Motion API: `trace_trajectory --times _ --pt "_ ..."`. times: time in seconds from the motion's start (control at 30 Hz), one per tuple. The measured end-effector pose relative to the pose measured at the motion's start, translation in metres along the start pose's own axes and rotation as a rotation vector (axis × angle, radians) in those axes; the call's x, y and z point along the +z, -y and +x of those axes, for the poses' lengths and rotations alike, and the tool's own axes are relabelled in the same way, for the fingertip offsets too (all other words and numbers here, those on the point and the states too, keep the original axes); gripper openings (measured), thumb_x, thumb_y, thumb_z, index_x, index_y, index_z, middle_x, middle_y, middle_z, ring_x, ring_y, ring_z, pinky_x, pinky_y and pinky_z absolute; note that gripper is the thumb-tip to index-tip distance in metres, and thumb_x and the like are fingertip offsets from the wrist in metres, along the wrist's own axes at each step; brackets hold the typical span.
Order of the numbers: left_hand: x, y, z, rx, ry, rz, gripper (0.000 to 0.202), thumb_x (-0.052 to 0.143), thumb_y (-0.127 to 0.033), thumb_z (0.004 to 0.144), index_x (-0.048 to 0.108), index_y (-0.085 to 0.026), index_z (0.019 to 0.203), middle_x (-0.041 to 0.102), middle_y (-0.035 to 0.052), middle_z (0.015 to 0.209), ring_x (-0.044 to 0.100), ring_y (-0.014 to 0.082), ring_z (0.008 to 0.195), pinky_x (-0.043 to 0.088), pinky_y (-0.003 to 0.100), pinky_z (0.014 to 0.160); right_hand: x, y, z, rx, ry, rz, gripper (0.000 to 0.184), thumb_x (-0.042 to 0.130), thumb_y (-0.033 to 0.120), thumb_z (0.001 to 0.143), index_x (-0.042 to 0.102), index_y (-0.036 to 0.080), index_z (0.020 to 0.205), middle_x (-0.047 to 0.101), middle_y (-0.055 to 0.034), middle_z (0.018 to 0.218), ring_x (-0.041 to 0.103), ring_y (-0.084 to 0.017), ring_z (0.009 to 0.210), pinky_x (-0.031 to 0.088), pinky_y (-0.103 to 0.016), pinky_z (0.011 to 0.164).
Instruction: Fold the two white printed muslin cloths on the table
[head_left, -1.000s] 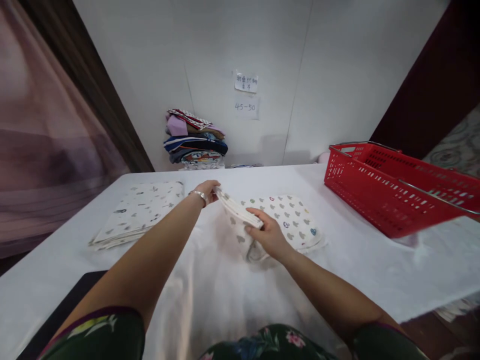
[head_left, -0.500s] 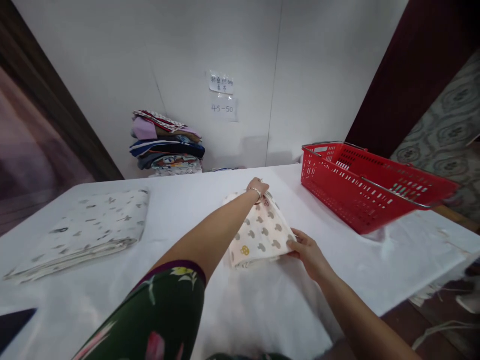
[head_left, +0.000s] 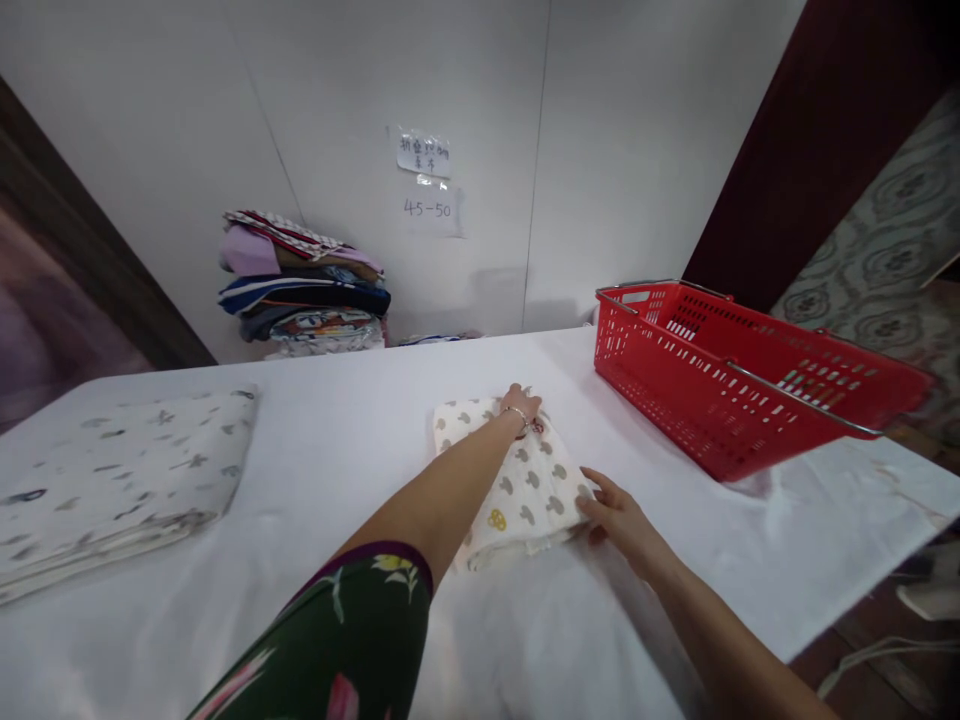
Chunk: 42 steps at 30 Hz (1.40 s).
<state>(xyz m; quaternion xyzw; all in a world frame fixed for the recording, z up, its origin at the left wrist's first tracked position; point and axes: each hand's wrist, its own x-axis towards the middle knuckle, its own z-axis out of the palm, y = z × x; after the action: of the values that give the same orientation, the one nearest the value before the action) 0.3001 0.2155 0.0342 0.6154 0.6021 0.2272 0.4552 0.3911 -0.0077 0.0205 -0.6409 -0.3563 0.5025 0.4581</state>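
Note:
A folded cream cloth with grey mushroom prints (head_left: 536,490) lies flat on the white table (head_left: 337,470). My left hand (head_left: 522,402) reaches across and rests on the cloth's far edge, fingers curled down onto it; a bracelet sits on the wrist. My right hand (head_left: 616,512) touches the cloth's near right corner with fingers stretched out flat. Neither hand lifts the cloth.
A red plastic basket (head_left: 720,380) stands at the right of the table. A larger folded patterned cloth (head_left: 112,480) lies at the left. A stack of folded clothes (head_left: 300,285) sits against the wall, below two paper notes (head_left: 427,180).
The cloth was folded over from the left and now lies flat as a smaller packet. My left hand moved onto its far edge; my right hand let go and rests at its corner.

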Motion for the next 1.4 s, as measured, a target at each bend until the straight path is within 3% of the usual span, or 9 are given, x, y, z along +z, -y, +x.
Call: trace_trajectory --times 0.13,0.27,0.4,0.5,0.6,0.7,0.9,1.1,1.4 --pt "-0.006 -0.005 -0.005 -0.011 0.145 -0.113 0.034 0.05 -0.033 0.088 0.05 -0.014 0.116 0.06 0.0073 0.101 0.06 0.014 0.08 0.052 0.031 0.069 -0.003 -0.002 -0.001 -0.028 0.011 -0.096 0.064 0.058 0.035 0.073 0.038 0.019 0.132 0.051 0.0056 0.062 0.048 -0.009 0.044 0.035 -0.021 0.039" --pt "-0.047 -0.007 -0.021 0.05 0.222 -0.209 0.029 0.05 -0.024 0.087 0.051 -0.013 0.113 0.063 0.0076 0.099 0.062 0.0114 0.075 0.052 0.026 0.068 -0.005 -0.005 0.002 -0.024 -0.003 -0.154 0.065 0.058 0.034 0.076 0.035 0.019 0.134 0.051 0.0059 0.062 0.049 -0.01 0.045 0.034 -0.02 0.038" --pt "-0.096 0.029 -0.072 0.312 0.1 -0.147 0.027 0.054 -0.031 0.082 0.057 -0.018 0.106 0.064 0.0043 0.099 0.061 0.0142 0.087 0.049 0.028 0.079 -0.009 -0.008 0.005 -0.027 -0.019 -0.173 0.063 0.059 0.037 0.077 0.038 0.02 0.134 0.055 0.0033 0.063 0.054 -0.012 0.048 0.034 -0.021 0.037" --pt "-0.108 0.072 -0.135 0.593 -0.066 0.117 0.037 0.056 -0.039 0.078 0.055 -0.022 0.111 0.061 0.0038 0.108 0.056 0.0182 0.102 0.044 0.035 0.092 -0.011 -0.009 0.007 -0.024 -0.03 -0.151 0.062 0.061 0.038 0.077 0.04 0.018 0.133 0.059 0.001 0.063 0.054 -0.012 0.048 0.033 -0.02 0.036" --pt "-0.096 0.109 -0.193 0.716 -0.115 0.357 0.064 0.064 -0.043 0.07 0.044 -0.022 0.127 0.047 0.0082 0.131 0.041 0.0244 0.123 0.033 0.043 0.104 -0.012 -0.01 0.009 -0.025 -0.05 -0.127 0.061 0.062 0.035 0.077 0.042 0.017 0.131 0.063 -0.002 0.067 0.056 -0.013 0.048 0.032 -0.019 0.035" --pt "-0.074 0.13 -0.221 0.753 -0.176 0.488 0.077 0.067 -0.04 0.068 0.034 -0.02 0.135 0.037 0.0103 0.14 0.029 0.0263 0.132 0.022 0.047 0.109 -0.01 -0.01 0.011 -0.015 -0.081 -0.083 0.058 0.064 0.03 0.075 0.045 0.017 0.129 0.065 -0.0038 0.073 0.058 -0.014 0.049 0.031 -0.019 0.033" --pt "-0.047 0.136 -0.217 0.707 -0.372 0.559 0.068 0.06 -0.031 0.073 0.033 -0.019 0.135 0.039 0.0105 0.14 0.027 0.0246 0.133 0.017 0.047 0.11 -0.006 -0.005 0.011 0.013 -0.048 0.164 0.041 0.062 0.021 0.073 0.056 0.017 0.113 0.065 -0.0031 0.072 0.054 -0.01 0.044 0.034 -0.017 0.033" --pt "-0.039 0.135 -0.218 0.632 -0.471 0.551 0.067 0.06 -0.031 0.072 0.035 -0.019 0.134 0.041 0.0113 0.138 0.03 0.0257 0.13 0.021 0.047 0.108 -0.003 0.005 0.007 -0.002 0.02 0.307 0.018 0.058 0.016 0.076 0.06 0.016 0.093 0.063 -0.0009 0.069 0.051 -0.007 0.043 0.033 -0.014 0.032" --pt "-0.03 0.131 -0.218 0.551 -0.546 0.465 0.064 0.057 -0.026 0.07 0.038 -0.02 0.131 0.043 0.0111 0.134 0.034 0.0251 0.127 0.024 0.046 0.105 0.003 0.027 0.015 -0.055 -0.032 0.383 0.01 0.058 0.014 0.075 0.053 0.016 0.083 0.058 0.0015 0.062 0.049 -0.007 0.043 0.032 -0.014 0.032"
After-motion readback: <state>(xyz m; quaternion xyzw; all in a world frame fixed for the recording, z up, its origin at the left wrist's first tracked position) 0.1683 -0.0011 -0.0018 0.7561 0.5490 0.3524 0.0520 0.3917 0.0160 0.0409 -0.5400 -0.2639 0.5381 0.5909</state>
